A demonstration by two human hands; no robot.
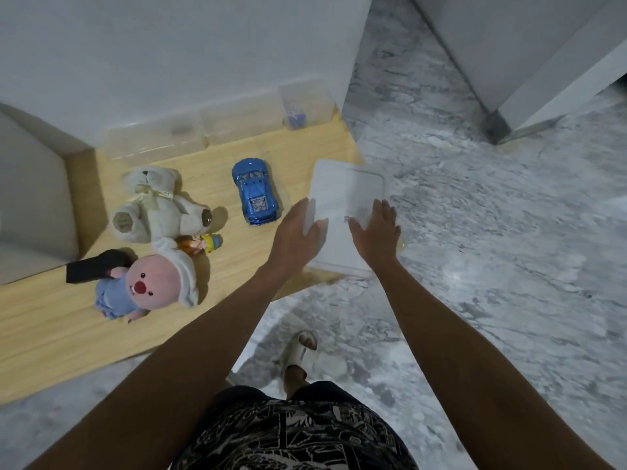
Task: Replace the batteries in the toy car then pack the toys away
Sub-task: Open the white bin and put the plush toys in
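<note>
1. The wooden platform (61, 320) carries everything: it is a low ledge beside the marble floor (492, 252), and the storage box overhangs its right edge, so any lift should start by drawing the box inward, away from that drop.
2. The clear plastic storage box (346, 195) sits at the right corner of the platform, lid on as far as the blur lets me judge. Both hands are at its near end, which suggests that opening it or moving it is the step in hand.
3. The white teddy bear (152, 205) and the pink-faced plush doll (149, 286) lie left, well apart from the box; being soft, they should pack last and fill the gaps.
4. The left hand (295, 235) lies over the box's near-left corner, fingers straight and close together; whether the thumb hooks the rim I cannot tell.
5. The right hand (376, 228) rests flat on the lid, fingers slightly spread. Even pressure from both sides should keep the slick plastic from skidding.
6. The blue toy car (256, 191) stands on its wheels just left of the box, untouched; its battery hatch is not visible from above.
7. A small figurine (203, 244) lies between the two plush toys.
</note>
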